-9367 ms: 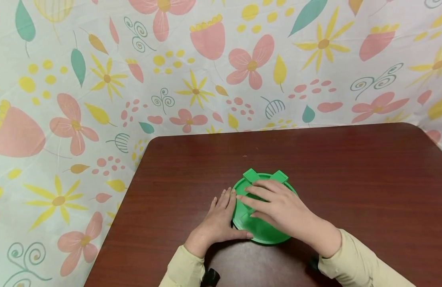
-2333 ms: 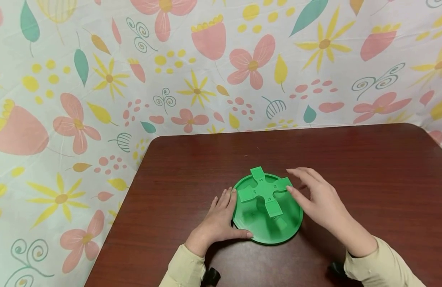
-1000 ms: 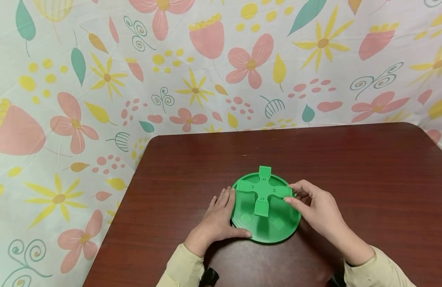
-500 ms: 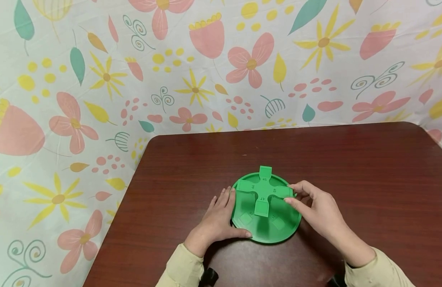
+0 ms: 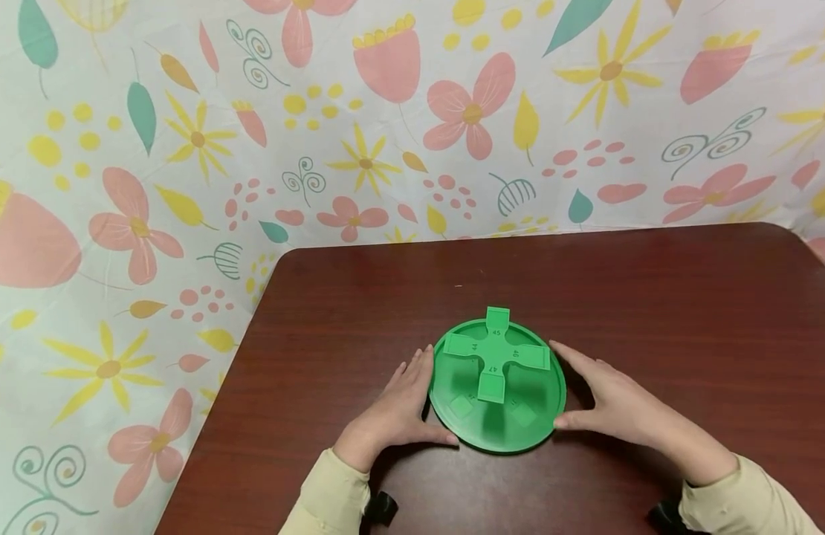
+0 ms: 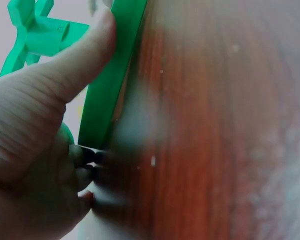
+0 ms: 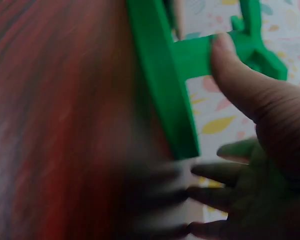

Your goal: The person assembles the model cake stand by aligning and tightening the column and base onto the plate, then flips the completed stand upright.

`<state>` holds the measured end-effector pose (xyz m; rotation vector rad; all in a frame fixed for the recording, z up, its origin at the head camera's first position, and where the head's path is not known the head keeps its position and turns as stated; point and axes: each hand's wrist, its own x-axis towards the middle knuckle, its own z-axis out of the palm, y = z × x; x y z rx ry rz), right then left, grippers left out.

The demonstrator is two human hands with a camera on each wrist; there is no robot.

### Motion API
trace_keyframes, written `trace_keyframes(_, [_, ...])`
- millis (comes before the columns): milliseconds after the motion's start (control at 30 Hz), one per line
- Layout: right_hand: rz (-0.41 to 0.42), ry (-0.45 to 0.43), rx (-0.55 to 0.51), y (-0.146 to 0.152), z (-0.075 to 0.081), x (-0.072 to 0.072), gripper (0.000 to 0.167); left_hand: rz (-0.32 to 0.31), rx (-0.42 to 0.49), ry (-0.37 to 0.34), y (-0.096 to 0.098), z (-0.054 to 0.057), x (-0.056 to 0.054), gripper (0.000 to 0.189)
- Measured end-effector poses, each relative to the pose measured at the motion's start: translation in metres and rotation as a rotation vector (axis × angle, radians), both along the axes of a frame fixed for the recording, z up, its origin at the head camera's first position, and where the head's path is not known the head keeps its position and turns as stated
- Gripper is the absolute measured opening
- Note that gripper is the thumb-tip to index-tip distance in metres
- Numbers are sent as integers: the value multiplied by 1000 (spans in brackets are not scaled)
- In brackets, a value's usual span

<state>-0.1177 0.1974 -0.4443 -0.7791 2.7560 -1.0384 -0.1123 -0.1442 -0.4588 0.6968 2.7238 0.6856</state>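
Note:
In the head view a round green tray (image 5: 546,409) with a raised rim lies on the table. A green cross-shaped piece (image 5: 496,355) stands raised over it, its arms numbered 44, 45, 46 and 47. My left hand (image 5: 394,416) lies along the tray's left side, fingers extended and thumb near the front rim. On the opposite side is my right hand (image 5: 613,401), thumb and fingers spread around the right rim. The wrist views show the tray's side wall (image 6: 107,95) beside the left thumb and a supporting post (image 7: 195,57) behind the right thumb. Exact fingertip contact is hard to tell.
The dark reddish-brown table (image 5: 345,312) reaches back to a floral-patterned cloth (image 5: 252,171). Two small raised squares show on the tray's floor, including the left square (image 5: 462,406). A black strap piece (image 5: 382,509) sits under the left sleeve (image 5: 332,490).
The right hand covered the cross, then pinched its 46 arm; the cross turned until 45 pointed away. Now that hand has let go and moved to the tray's right rim. The left shifted slightly outward.

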Motion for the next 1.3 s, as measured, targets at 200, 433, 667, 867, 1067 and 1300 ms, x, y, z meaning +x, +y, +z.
trace_keyframes(200, [43,5,52,4,-12,-2,116,8,-21,3,0,-3,0,133])
trace_keyframes(433, [10,-7,83,3,-16,-5,116,46,-67,62,7,-3,-2,131])
trace_keyframes(667, [-19,-58,-20,9,-17,0,104,31,56,47,2,-8,-3,129])
trace_keyframes(867, [8,-30,-214,14,-13,4,78,64,317,-34,-6,-2,0,119])
trace_keyframes(1067, [6,-10,-333,10,-7,12,65,92,467,-68,-12,12,6,108])
trace_keyframes(1300, [20,16,-406,3,0,21,57,117,488,141,-9,15,8,51])
